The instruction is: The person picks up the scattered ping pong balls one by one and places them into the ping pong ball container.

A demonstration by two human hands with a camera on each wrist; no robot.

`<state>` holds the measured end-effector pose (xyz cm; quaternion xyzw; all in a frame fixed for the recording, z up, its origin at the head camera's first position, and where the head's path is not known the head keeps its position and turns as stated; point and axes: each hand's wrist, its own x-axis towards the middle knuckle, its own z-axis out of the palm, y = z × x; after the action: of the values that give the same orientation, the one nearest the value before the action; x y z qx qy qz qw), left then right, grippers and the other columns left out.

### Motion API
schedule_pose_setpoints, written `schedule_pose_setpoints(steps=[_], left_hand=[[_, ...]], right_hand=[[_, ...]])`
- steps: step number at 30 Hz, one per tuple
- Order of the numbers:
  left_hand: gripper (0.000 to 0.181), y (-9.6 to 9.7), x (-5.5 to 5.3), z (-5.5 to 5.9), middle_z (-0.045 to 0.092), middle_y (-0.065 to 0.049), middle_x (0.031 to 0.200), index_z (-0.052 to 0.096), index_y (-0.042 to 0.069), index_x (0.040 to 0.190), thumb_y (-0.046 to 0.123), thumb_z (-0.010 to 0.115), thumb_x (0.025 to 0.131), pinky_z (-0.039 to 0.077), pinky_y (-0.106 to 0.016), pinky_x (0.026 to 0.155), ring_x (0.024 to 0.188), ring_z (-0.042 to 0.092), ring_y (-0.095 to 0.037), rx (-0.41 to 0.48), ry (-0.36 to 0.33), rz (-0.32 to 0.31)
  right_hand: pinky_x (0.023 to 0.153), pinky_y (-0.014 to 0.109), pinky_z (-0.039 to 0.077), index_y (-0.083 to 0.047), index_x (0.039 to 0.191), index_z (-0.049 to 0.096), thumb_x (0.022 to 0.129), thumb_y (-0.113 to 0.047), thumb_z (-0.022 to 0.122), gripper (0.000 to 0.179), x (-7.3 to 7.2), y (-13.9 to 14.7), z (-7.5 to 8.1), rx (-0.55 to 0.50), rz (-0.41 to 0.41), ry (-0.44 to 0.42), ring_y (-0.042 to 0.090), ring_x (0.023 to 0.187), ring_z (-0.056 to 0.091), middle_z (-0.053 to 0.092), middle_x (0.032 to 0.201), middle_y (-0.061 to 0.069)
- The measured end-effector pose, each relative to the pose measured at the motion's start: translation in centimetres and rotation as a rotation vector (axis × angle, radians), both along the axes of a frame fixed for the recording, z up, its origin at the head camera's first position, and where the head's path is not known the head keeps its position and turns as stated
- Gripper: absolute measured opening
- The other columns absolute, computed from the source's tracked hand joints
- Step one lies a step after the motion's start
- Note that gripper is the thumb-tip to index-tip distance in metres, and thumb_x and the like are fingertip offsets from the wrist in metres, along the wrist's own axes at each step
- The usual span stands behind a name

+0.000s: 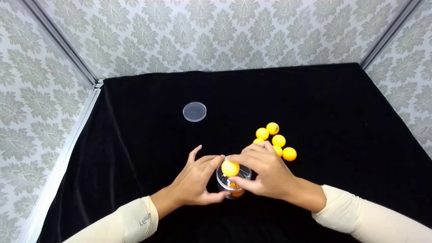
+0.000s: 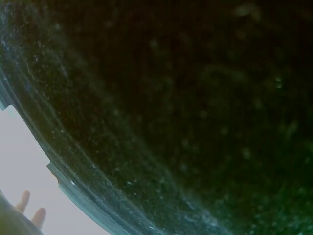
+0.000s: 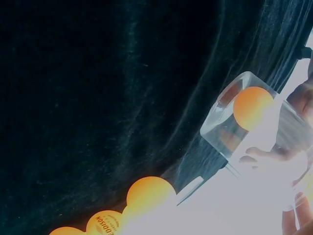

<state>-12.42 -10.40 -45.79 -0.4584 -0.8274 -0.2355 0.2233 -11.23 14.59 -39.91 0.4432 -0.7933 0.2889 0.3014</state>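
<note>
A clear jar [image 1: 219, 180] stands on the black cloth, an orange table tennis ball [image 3: 250, 108] lying inside near its bottom in the right wrist view. My left hand [image 1: 195, 179] holds the jar from the left, fingers at the far rim and thumb at the near side. Over the jar's mouth, my right hand [image 1: 270, 168] pinches another orange table tennis ball [image 1: 230, 168] between thumb and fingers. In the left wrist view, only two fingertips [image 2: 38, 217] show at the lower left corner; the jar is out of sight there.
Several loose orange table tennis balls [image 1: 278, 141] lie in a cluster just beyond my right hand, partly hidden by it. A round clear lid [image 1: 194, 111] lies farther back on the black cloth [image 1: 152, 101]. Patterned walls [image 1: 222, 33] surround the table's back and sides.
</note>
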Motion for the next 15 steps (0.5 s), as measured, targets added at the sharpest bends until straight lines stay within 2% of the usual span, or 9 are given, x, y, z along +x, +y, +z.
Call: schedule_pose_setpoints(steps=[15], left_hand=[[0.087,-0.01,-0.02,-0.06,0.07,-0.006,0.128,0.051,0.008,0.142,0.06,0.075,0.077,0.035,-0.073,0.107,0.118,0.066,-0.021,0.006,0.003,0.003]], right_hand=[[0.084,0.044,0.045,-0.017,0.121,0.073,0.078,-0.038,0.085,0.049,0.18,0.05,-0.45,0.023,-0.022,-0.009,0.014,0.09,0.065,0.073,0.095,-0.004]])
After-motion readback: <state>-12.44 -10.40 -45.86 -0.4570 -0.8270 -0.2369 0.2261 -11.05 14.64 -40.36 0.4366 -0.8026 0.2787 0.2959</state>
